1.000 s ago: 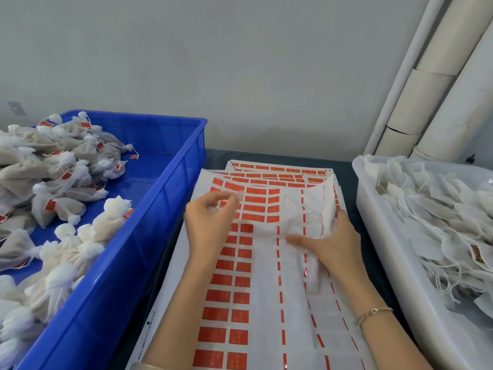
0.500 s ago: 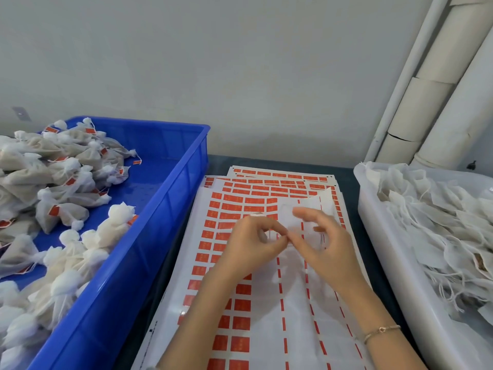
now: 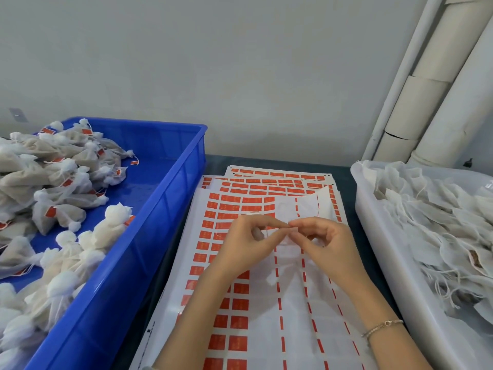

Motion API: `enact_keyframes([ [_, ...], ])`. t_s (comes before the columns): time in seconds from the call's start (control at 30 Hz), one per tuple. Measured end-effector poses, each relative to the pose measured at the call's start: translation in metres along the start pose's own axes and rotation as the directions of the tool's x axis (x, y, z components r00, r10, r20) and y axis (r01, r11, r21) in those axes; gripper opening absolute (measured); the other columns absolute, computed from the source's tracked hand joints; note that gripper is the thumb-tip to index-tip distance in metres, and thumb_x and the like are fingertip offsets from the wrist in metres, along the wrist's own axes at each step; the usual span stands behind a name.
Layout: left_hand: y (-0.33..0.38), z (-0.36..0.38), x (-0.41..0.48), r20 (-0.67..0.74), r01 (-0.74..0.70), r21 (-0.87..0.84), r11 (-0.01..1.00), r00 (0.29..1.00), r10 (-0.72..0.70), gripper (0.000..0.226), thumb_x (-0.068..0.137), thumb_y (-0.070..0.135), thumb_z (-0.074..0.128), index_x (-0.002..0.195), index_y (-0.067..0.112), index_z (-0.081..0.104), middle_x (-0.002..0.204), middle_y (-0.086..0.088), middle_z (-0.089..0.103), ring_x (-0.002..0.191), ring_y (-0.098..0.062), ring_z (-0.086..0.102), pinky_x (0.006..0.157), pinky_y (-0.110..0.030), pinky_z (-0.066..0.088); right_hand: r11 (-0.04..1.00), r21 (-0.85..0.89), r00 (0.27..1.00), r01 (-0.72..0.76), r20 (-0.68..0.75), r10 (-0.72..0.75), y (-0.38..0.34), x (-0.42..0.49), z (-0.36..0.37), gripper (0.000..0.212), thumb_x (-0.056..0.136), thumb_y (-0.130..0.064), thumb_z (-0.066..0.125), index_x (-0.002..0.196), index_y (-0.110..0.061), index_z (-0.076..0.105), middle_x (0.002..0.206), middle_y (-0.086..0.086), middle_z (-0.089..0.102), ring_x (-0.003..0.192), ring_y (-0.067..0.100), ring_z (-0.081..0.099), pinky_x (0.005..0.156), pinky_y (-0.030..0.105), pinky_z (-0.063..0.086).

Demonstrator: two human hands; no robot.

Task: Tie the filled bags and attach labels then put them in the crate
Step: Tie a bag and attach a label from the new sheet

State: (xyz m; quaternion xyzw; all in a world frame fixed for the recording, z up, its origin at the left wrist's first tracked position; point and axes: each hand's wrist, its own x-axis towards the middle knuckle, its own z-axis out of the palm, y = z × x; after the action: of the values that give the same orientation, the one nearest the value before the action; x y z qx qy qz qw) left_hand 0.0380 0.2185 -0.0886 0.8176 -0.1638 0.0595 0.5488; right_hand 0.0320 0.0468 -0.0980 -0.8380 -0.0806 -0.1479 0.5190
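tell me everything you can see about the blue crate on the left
The blue crate is a long rectangular bin of what looks like moulded plastic, with a rolled rim and faintly ribbed walls. It sits upright on the dark table, its far end near the wall, its right wall beside the sheets of orange labels; whether they touch is unclear. Its left side is cut off by the frame. Inside, tied white bags with small orange tags are heaped on the left and near end; bare blue floor shows at the far right.

A dark table (image 3: 344, 169) carries a blue crate (image 3: 149, 236), label sheets (image 3: 266, 303) and a white tub (image 3: 386, 249).
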Motion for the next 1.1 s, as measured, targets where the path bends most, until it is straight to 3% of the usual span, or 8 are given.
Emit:
enact_keyframes([
  [0.1, 0.008, -0.006, 0.002, 0.066, 0.054, -0.230, 0.972, 0.997, -0.040, 0.020, 0.095, 0.038, 0.054, 0.106, 0.050, 0.066, 0.109, 0.036, 0.062, 0.101, 0.010, 0.057, 0.071, -0.002, 0.045, 0.999, 0.005, 0.994, -0.042, -0.102, 0.043, 0.000, 0.002, -0.009, 0.015, 0.078, -0.032, 0.072, 0.092, -0.038, 0.067, 0.088, -0.025, 0.066, 0.084, -0.004, 0.063, 0.065, 0.005, 0.046],
  [0.23, 0.023, -0.010, 0.014, 0.131, 0.305, -0.353, 0.884, 0.952, -0.276, 0.018, 0.098, 0.041, 0.045, 0.097, 0.038, 0.063, 0.106, 0.007, 0.067, 0.086, -0.013, 0.063, 0.066, -0.016, 0.050, 0.972, 0.224, 0.989, -0.076, -0.104, 0.101, -0.008, 0.003, -0.016, 0.026, 0.074, -0.044, 0.067, 0.097, -0.031, 0.066, 0.091, -0.028, 0.068, 0.091, -0.008, 0.062, 0.065, 0.003, 0.047],
  [0.37, 0.024, -0.010, 0.004, 0.116, 0.211, -0.542, 0.814, 0.978, -0.176, 0.024, 0.101, 0.013, 0.040, 0.112, 0.034, 0.047, 0.148, -0.026, 0.032, 0.135, -0.045, 0.029, 0.097, -0.030, 0.045, 0.963, 0.250, 0.988, -0.104, 0.135, 0.072, -0.019, 0.000, -0.006, 0.031, 0.078, -0.048, 0.056, 0.096, -0.026, 0.069, 0.098, -0.024, 0.069, 0.099, -0.004, 0.062, 0.077, 0.008, 0.047],
  [0.47, 0.020, -0.008, 0.000, 0.149, 0.171, -0.555, 0.814, 0.983, -0.105, 0.023, 0.095, 0.029, 0.043, 0.118, 0.029, 0.042, 0.157, -0.014, 0.019, 0.142, -0.033, 0.025, 0.090, -0.016, 0.047, 0.971, 0.210, 0.947, -0.112, 0.320, 0.040, -0.024, -0.008, 0.008, 0.035, 0.084, -0.049, 0.049, 0.091, -0.023, 0.072, 0.097, -0.017, 0.070, 0.100, -0.001, 0.061, 0.081, 0.006, 0.045],
  [0.67, 0.006, -0.001, 0.009, 0.161, 0.170, -0.369, 0.914, 0.980, -0.118, 0.039, 0.081, 0.051, 0.040, 0.117, 0.038, 0.049, 0.126, 0.018, 0.046, 0.131, -0.025, 0.042, 0.105, -0.049, 0.043, 0.960, 0.200, 0.936, -0.197, 0.329, 0.123, -0.029, -0.013, 0.014, 0.042, 0.082, -0.059, 0.044, 0.087, -0.033, 0.075, 0.092, -0.022, 0.071, 0.098, -0.008, 0.061, 0.076, 0.004, 0.042],
  [0.77, 0.003, 0.001, 0.016, 0.071, 0.188, -0.302, 0.935, 0.982, -0.174, 0.016, 0.085, 0.038, 0.046, 0.097, 0.031, 0.054, 0.103, 0.011, 0.054, 0.116, -0.034, 0.052, 0.093, -0.035, 0.049, 0.963, 0.169, 0.939, -0.211, 0.308, 0.152, -0.024, -0.011, 0.010, 0.049, 0.085, -0.063, 0.037, 0.087, -0.034, 0.077, 0.093, -0.020, 0.072, 0.100, -0.007, 0.061, 0.100, 0.024, 0.031],
  [0.83, -0.001, -0.001, 0.012, 0.085, 0.180, -0.233, 0.956, 0.983, -0.164, 0.016, 0.088, 0.040, 0.042, 0.097, 0.037, 0.055, 0.101, 0.021, 0.053, 0.106, -0.018, 0.056, 0.080, -0.024, 0.048, 0.956, 0.185, 0.944, -0.225, 0.284, 0.167, -0.022, -0.008, 0.006, 0.052, 0.085, -0.064, 0.034, 0.086, -0.034, 0.077, 0.093, -0.016, 0.073, 0.100, -0.003, 0.063, 0.104, 0.031, 0.031],
  [1.1, -0.003, -0.005, 0.003, 0.103, 0.104, -0.094, 0.990, 0.990, -0.095, 0.009, 0.098, 0.026, 0.050, 0.090, 0.027, 0.057, 0.078, 0.029, 0.058, 0.078, 0.010, 0.056, 0.056, -0.006, 0.043, 0.694, 0.602, 0.918, -0.395, 0.281, 0.278, -0.020, 0.004, -0.008, 0.052, 0.079, -0.058, 0.049, 0.091, -0.017, 0.078, 0.099, 0.017, 0.072, 0.096, 0.032, 0.069, 0.088, 0.033, 0.054],
])
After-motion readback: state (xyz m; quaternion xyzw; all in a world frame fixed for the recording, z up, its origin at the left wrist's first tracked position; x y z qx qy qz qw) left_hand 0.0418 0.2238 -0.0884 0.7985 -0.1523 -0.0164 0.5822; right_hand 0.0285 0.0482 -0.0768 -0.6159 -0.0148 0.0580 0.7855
